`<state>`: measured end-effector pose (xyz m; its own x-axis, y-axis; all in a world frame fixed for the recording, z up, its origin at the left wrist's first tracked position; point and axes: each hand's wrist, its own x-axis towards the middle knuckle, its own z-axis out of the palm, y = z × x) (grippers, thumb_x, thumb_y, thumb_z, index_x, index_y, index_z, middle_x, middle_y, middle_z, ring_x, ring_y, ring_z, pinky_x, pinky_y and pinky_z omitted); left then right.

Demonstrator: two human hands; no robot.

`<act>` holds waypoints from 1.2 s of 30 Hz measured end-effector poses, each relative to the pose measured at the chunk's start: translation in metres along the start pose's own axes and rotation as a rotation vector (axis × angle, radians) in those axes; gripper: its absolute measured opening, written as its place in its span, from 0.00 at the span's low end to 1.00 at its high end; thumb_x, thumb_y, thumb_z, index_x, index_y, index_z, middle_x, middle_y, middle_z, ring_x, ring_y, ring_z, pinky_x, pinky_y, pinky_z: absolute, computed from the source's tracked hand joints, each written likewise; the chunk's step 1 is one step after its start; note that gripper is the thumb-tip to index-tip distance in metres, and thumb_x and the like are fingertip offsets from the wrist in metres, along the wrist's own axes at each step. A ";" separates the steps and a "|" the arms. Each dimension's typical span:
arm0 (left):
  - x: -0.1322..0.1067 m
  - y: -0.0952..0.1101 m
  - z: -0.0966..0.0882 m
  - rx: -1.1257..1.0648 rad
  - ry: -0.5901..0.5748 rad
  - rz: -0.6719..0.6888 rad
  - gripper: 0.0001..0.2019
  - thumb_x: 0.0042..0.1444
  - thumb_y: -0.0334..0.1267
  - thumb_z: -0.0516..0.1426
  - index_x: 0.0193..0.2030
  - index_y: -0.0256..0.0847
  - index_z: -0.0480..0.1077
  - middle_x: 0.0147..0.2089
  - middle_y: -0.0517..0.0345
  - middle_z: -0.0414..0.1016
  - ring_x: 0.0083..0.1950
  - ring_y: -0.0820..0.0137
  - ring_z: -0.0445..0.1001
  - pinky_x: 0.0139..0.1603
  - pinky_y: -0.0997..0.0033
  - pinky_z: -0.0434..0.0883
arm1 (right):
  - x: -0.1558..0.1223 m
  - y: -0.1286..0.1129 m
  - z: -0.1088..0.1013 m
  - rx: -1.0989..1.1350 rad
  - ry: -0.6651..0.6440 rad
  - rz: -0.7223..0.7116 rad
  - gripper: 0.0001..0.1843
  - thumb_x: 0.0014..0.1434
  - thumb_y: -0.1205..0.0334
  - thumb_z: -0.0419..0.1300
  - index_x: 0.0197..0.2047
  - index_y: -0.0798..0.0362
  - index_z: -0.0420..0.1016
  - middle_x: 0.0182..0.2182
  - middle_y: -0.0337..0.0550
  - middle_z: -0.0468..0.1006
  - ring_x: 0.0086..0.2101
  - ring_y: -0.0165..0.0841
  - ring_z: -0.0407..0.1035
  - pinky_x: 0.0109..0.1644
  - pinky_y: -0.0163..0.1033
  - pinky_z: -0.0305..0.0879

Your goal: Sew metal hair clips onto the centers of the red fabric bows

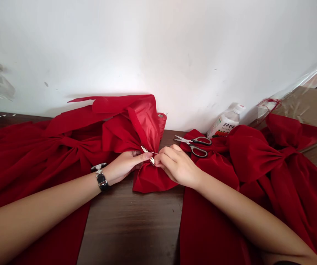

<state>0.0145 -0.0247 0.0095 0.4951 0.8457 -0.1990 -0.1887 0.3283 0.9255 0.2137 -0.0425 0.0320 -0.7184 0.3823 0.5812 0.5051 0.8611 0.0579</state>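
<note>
Bare forearms are stretching in from the bottom of the view, with a black-strapped watch and a bracelet sitting on the left wrist. The left hand and right hand are coming together at their fingertips, both pinching a metal bar pin against the gathered waist of a small red bow. The bow is lying on a dark wooden table, between the two hands and just in front of a roll of red fabric.

The step in hand appears to be fixing the pin to the bow's pinched centre. Its fine point is showing to the right of the bar, so the moment seems to call for steady fingers and careful control of that point. The bow's upper loop is standing up in soft folds, while its lower lobe is spreading flat on the wood.

Larger red bows are sprawling to either side. Black-handled scissors are resting on red cloth to the right, near a white plastic bottle standing against the white wall.
</note>
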 end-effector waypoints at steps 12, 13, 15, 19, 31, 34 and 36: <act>-0.001 0.000 -0.007 -0.068 -0.042 -0.072 0.16 0.44 0.51 0.69 0.31 0.38 0.79 0.34 0.52 0.83 0.40 0.62 0.78 0.49 0.64 0.70 | -0.001 0.006 -0.010 0.301 0.104 0.130 0.08 0.64 0.64 0.57 0.47 0.53 0.70 0.37 0.45 0.77 0.38 0.33 0.70 0.41 0.40 0.64; -0.001 0.000 -0.008 -0.067 -0.061 -0.067 0.16 0.46 0.51 0.68 0.30 0.38 0.79 0.34 0.52 0.82 0.40 0.62 0.77 0.48 0.65 0.70 | 0.001 0.006 -0.015 0.343 0.131 0.168 0.07 0.64 0.65 0.56 0.46 0.53 0.71 0.36 0.45 0.76 0.37 0.33 0.70 0.40 0.40 0.65; -0.001 0.000 -0.011 -0.053 -0.092 -0.050 0.15 0.47 0.51 0.67 0.27 0.39 0.79 0.33 0.52 0.82 0.39 0.63 0.77 0.47 0.66 0.70 | 0.003 0.008 -0.027 0.419 0.199 0.281 0.07 0.64 0.66 0.54 0.43 0.52 0.73 0.35 0.45 0.76 0.35 0.33 0.69 0.39 0.39 0.65; -0.003 0.000 -0.014 -0.022 -0.116 -0.035 0.14 0.46 0.50 0.67 0.24 0.40 0.80 0.33 0.53 0.81 0.37 0.64 0.75 0.44 0.68 0.70 | 0.004 0.027 -0.054 0.597 0.449 0.542 0.10 0.64 0.67 0.53 0.39 0.51 0.76 0.30 0.41 0.72 0.30 0.30 0.65 0.33 0.37 0.60; -0.002 -0.008 -0.023 -0.037 -0.130 -0.051 0.13 0.41 0.46 0.70 0.28 0.38 0.80 0.33 0.52 0.82 0.36 0.64 0.76 0.44 0.66 0.71 | -0.022 0.105 -0.126 0.629 1.125 0.721 0.19 0.50 0.85 0.50 0.25 0.57 0.77 0.21 0.37 0.67 0.15 0.21 0.48 0.22 0.36 0.39; -0.002 -0.010 -0.023 -0.049 -0.142 -0.054 0.12 0.41 0.43 0.70 0.29 0.38 0.80 0.32 0.52 0.82 0.36 0.64 0.76 0.43 0.67 0.72 | -0.038 0.125 -0.139 0.491 1.253 0.795 0.23 0.51 0.88 0.46 0.22 0.57 0.76 0.19 0.37 0.68 0.14 0.20 0.50 0.22 0.35 0.37; -0.003 -0.009 -0.022 -0.044 -0.135 -0.040 0.11 0.40 0.42 0.70 0.29 0.38 0.79 0.31 0.53 0.81 0.34 0.65 0.76 0.41 0.67 0.72 | -0.047 0.135 -0.144 0.378 1.326 0.800 0.24 0.52 0.88 0.46 0.20 0.57 0.74 0.18 0.38 0.68 0.14 0.20 0.51 0.21 0.35 0.37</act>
<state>-0.0037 -0.0206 -0.0056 0.6118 0.7685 -0.1877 -0.2017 0.3809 0.9023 0.3846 0.0071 0.1295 0.6705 0.3809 0.6367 0.2436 0.6976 -0.6738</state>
